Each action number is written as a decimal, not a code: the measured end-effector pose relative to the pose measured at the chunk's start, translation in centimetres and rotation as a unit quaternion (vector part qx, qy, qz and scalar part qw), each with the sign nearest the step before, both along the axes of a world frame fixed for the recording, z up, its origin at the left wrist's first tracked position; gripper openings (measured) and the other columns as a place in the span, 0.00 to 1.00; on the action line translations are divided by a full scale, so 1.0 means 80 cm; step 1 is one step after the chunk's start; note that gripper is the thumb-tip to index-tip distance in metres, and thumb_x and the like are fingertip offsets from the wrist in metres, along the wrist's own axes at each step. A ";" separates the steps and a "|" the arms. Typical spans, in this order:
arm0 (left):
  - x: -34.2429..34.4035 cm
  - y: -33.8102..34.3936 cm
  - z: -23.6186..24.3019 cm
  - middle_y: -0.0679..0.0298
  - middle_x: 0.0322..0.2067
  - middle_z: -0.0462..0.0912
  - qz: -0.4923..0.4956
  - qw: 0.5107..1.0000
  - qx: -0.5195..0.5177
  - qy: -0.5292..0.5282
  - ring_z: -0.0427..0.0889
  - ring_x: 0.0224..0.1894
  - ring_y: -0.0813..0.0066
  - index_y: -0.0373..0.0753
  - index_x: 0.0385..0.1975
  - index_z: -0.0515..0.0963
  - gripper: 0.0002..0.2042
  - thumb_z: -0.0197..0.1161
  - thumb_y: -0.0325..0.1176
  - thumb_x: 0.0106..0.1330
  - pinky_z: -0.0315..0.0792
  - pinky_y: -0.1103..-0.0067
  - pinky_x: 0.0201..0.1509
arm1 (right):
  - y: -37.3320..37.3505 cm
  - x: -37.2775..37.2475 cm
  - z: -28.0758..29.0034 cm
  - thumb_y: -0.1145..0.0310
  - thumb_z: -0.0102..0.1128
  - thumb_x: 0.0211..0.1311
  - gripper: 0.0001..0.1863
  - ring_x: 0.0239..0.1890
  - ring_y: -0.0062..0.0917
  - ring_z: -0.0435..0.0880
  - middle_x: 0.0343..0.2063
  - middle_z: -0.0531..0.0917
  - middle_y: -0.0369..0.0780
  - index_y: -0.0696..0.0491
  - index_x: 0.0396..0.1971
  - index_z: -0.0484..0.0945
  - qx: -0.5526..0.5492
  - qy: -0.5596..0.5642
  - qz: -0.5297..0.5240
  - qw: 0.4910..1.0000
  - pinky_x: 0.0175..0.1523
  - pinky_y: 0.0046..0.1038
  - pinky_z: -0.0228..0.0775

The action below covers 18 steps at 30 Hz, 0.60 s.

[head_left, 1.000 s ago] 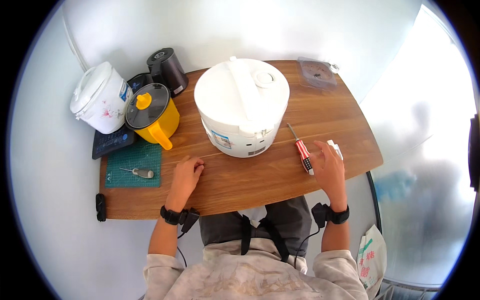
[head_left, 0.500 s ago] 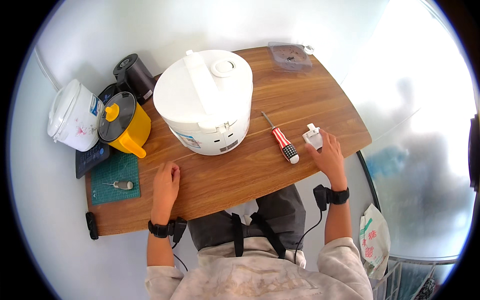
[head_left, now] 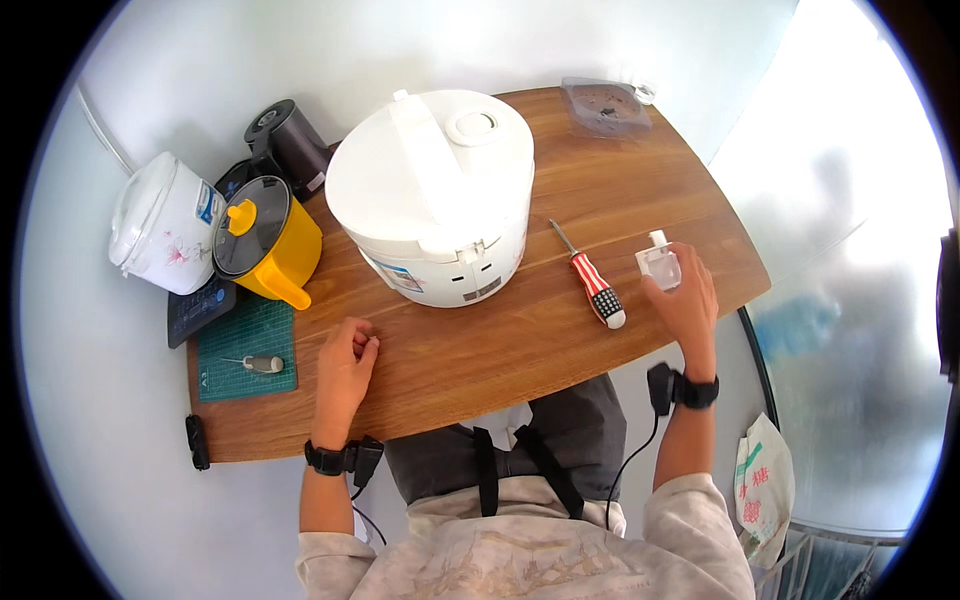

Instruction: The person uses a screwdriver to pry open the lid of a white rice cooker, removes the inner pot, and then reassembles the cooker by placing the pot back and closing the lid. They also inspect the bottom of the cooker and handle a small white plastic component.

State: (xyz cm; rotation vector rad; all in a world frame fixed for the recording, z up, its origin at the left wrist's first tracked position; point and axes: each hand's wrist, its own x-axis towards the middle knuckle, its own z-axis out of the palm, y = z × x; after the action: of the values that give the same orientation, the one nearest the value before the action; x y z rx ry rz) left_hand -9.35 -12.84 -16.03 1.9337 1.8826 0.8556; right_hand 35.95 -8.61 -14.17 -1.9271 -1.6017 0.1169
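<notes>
Sitting on the wooden surface (head_left: 540,365): white rice cooker (head_left: 430,200). Left hand (head_left: 344,370) curled, grip slightly apart, empty. Right hand (head_left: 690,305), shifted clear of the flag-handled screwdriver (head_left: 596,289), is at the tabbed white plastic piece (head_left: 660,264) to its right, apparently the part in use; can't tell if clamped.

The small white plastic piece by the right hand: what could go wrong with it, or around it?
The right hand seems to pinch the small white plastic piece only at one side, so it may slip. The screwdriver lies just left of that hand and might get bumped. The yellow pot's handle juts toward the left hand, which could perhaps catch it.
</notes>
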 end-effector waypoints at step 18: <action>0.073 0.064 0.157 0.59 0.72 0.68 -0.176 0.940 0.232 0.180 0.60 0.76 0.51 0.49 0.68 0.72 0.35 0.76 0.47 0.60 0.58 0.58 0.76 | -0.039 -0.259 0.011 0.67 0.78 0.51 0.41 0.56 0.47 0.80 0.59 0.73 0.51 0.57 0.64 0.66 0.243 0.216 0.197 0.925 0.50 0.39 0.81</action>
State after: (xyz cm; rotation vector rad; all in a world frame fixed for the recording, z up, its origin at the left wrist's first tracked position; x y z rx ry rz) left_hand -3.50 -7.71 -3.47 2.7742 1.5112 0.9386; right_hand 15.23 -11.76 -13.29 -1.0973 -1.5112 0.2621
